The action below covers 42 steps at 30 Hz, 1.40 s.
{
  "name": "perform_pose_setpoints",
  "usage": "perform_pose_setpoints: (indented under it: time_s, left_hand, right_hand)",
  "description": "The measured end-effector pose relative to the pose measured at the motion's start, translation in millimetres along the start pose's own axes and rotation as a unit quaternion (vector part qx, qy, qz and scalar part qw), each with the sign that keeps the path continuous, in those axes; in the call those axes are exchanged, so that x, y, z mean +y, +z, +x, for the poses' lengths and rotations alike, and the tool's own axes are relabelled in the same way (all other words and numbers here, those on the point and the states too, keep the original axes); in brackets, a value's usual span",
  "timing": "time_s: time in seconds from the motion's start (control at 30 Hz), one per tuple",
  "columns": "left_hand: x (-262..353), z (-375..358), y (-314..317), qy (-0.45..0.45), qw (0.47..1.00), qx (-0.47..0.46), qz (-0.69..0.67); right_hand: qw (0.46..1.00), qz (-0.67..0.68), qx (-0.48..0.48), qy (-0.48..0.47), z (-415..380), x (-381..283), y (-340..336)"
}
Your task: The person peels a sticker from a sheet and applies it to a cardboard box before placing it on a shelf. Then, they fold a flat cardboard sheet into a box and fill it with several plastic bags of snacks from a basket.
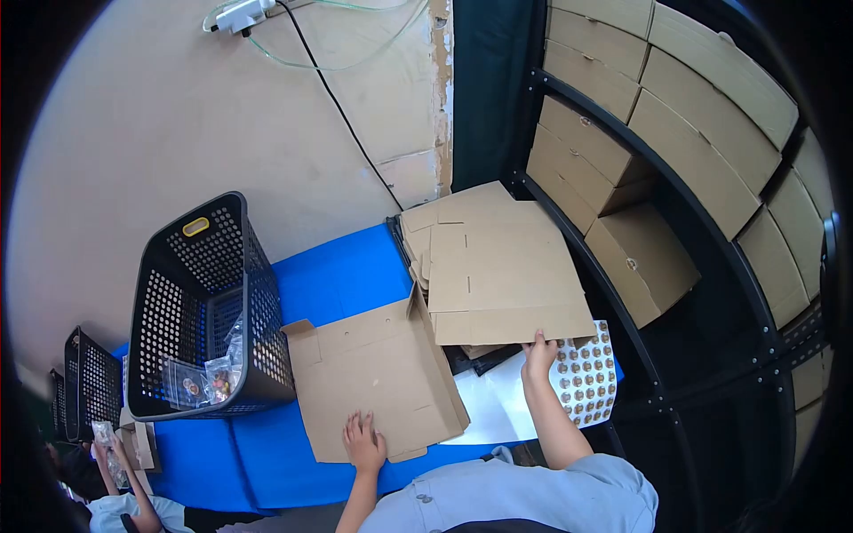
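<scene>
My left hand (362, 441) lies with its fingers spread on a partly folded cardboard box (373, 377) in front of me. Side flaps stand up along that box's right and upper edges. To the right, my right hand (538, 354) pinches the near edge of a flat cardboard blank (506, 266), which rests on a pile of similar blanks. Its thumb and part of its fingers are hidden at the edge. A sheet of round stickers (585, 382) lies beside and partly under the blank, close to my right forearm.
A dark perforated basket (267, 355) with small clear bags (213, 382) stands left on the blue tablecloth (333, 275). More baskets (93, 382) and a co-worker (133, 506) holding a clear bag are farther left. Shelves (622, 124) of cardboard boxes rise at right.
</scene>
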<state>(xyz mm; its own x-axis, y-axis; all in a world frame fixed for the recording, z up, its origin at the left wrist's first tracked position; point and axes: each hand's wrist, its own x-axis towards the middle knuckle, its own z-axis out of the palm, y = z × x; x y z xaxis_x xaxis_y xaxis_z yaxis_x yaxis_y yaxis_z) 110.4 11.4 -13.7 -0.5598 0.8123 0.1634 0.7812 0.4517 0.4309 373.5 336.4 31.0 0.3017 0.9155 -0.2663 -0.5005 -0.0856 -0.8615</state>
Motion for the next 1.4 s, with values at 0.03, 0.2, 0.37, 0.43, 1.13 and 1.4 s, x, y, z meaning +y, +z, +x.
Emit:
perform_pose_setpoints:
  time_s: [0.03,0.2,0.37,0.43,1.13,1.4]
  left_hand:
    - [0.1,0.0,0.1,-0.001,1.000,0.001,0.000]
    - [2.3,-1.5,-2.6,-0.002,1.000,-0.005,-0.003]
    - [1.1,-10.7,-2.6,-0.012,1.000,0.010,-0.009]
    - [2.2,-16.3,-5.9,-0.020,0.999,0.013,-0.022]
    - [-3.5,-25.8,-4.6,-0.021,0.999,0.028,-0.011]
    - [0.1,-27.5,-8.1,-0.032,0.999,0.020,-0.016]
  right_hand:
    - [1.000,0.001,-0.002,0.000,-14.4,-9.3,9.0]
    - [0.994,0.026,-0.104,-0.021,-48.8,-47.6,27.0]
    - [0.984,-0.008,-0.174,0.041,-32.5,-64.7,13.2]
    - [0.979,-0.016,-0.198,0.056,-33.6,-67.0,17.1]
    - [0.972,-0.155,-0.091,0.149,141.6,1.8,9.8]
    - [0.980,-0.125,-0.122,0.098,120.5,-12.3,20.0]
